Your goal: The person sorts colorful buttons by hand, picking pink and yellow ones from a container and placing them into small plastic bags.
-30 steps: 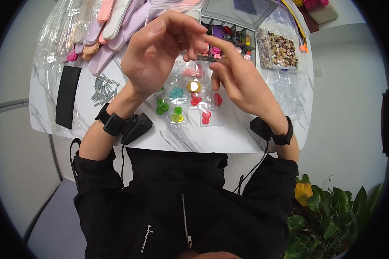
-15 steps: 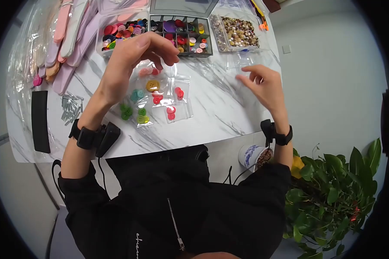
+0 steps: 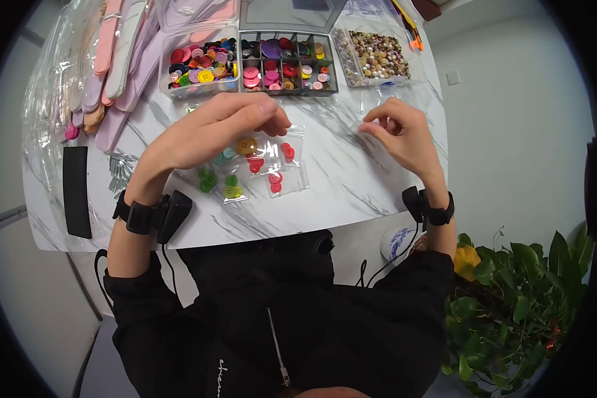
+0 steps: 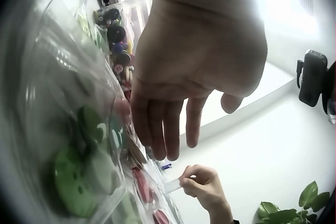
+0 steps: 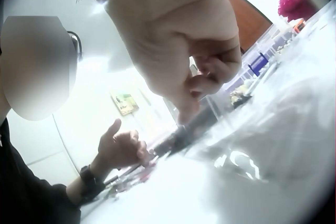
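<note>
My left hand (image 3: 212, 129) hovers palm down over several small clear bags of buttons, its fingers extended and holding nothing. Red buttons (image 3: 275, 182), green buttons (image 3: 207, 179) and a large gold button (image 3: 246, 146) show through the plastic; the hand covers part of the group. At the table's right side, my right hand (image 3: 404, 129) has thumb and fingertips brought together. In the left wrist view it pinches a small clear plastic bag (image 4: 172, 185). Close below the left wrist camera lies a bag with large green buttons (image 4: 73, 182).
Behind the hands stand a clear box of mixed buttons (image 3: 202, 66), a divided button case (image 3: 288, 63) with its lid up, and a bead box (image 3: 378, 56). Wrapped pastel strips (image 3: 123, 50), metal pins (image 3: 121, 169) and a black strip (image 3: 77, 192) lie left.
My hands have moved apart: the right went to the table's right side, where its fingers have closed. The left has come down lower over the button bags. The head view has shifted.
</note>
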A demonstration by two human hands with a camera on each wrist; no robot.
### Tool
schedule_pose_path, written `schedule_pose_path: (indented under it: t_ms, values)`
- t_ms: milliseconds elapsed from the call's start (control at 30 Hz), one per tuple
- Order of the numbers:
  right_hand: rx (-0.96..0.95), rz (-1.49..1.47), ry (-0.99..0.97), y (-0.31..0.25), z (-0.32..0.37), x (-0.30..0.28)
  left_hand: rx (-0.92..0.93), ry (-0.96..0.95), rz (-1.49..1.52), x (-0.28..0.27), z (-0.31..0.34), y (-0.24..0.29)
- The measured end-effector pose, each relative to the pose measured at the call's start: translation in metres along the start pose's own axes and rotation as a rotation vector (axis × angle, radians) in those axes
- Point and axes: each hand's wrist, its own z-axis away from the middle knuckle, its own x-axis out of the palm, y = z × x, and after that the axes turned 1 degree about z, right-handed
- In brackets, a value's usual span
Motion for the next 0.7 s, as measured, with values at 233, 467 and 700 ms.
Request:
schedule_pose_path:
  t_ms: [233, 467, 700]
  values:
    - [-0.385, -0.224, 0.311, -0.043, -0.026, 0.001, 0.006, 0.065, 0.110, 0.001, -0.003, 0.007]
    - [-1.070, 0.080, 0.387, -0.080, -0.074, 0.031, 0.021, 0.153, 0.398, -0.007, 0.002, 0.010]
    - [-0.519, -0.366, 0.208, -0.082, -0.089, 0.035, 0.040, 0.313, 0.315, -0.008, 0.001, 0.012]
